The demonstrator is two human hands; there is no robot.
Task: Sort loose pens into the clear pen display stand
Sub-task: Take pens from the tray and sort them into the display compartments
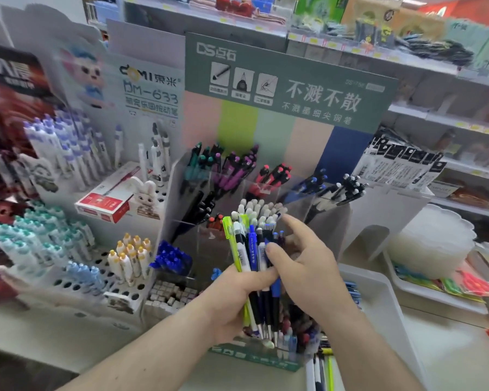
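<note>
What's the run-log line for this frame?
left hand: grips bundle of mixed loose pens upright | right hand: pinches one pen in bundle, index finger extended | clear acrylic pen display stand: compartments partly filled | step: sorting underway

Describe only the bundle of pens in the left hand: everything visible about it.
The bundle of pens is a mixed handful of slim plastic click pens: one lime-green, some white with black grips, several blue and dark. They stand roughly upright, clicker ends up, tips pointing down toward the front compartments of the clear display stand. The left hand grips them around the middle; the right hand pinches one of the blue pens, forefinger extended.
</note>
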